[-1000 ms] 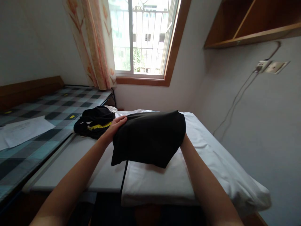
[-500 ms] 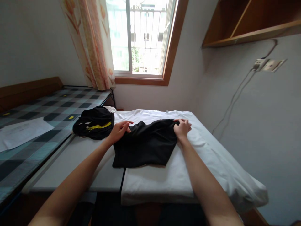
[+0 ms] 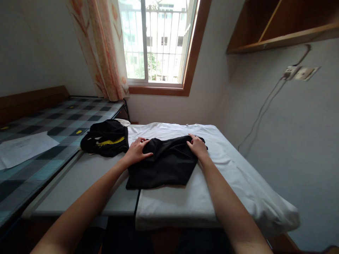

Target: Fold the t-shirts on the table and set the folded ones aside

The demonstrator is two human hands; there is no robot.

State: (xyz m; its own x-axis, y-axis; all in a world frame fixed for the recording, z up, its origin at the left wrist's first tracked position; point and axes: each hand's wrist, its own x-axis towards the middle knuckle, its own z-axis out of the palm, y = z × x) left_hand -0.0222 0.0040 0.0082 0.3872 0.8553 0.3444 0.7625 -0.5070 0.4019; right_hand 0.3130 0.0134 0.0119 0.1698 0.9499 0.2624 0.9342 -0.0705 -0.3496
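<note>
A folded black garment (image 3: 164,165) lies in front of me, its lower left part over a bare board and the rest over a white sheet. On its upper left edge rests my left hand (image 3: 137,151), thumb spread away from the fingers. My right hand (image 3: 198,146) lies on the upper right corner, with thumb and fingers apart on the cloth. A small bit of the corner sticks out to the right past that hand. The garment's exact kind cannot be made out. Left of it sits a second black garment (image 3: 106,135) with a yellow print, loosely bunched.
The white sheet (image 3: 233,183) covers the right part of the ironing surface; a pale board (image 3: 84,190) shows at left. A checked mattress (image 3: 23,148) holds a sheet of paper (image 3: 29,148). Beyond are a curtain (image 3: 106,53) and a window (image 3: 159,46). Cables (image 3: 262,109) hang from a socket at right.
My right hand has let go of the corner edge and shifted left onto the cloth. My left hand has opened its thumb and lowered onto the garment.
</note>
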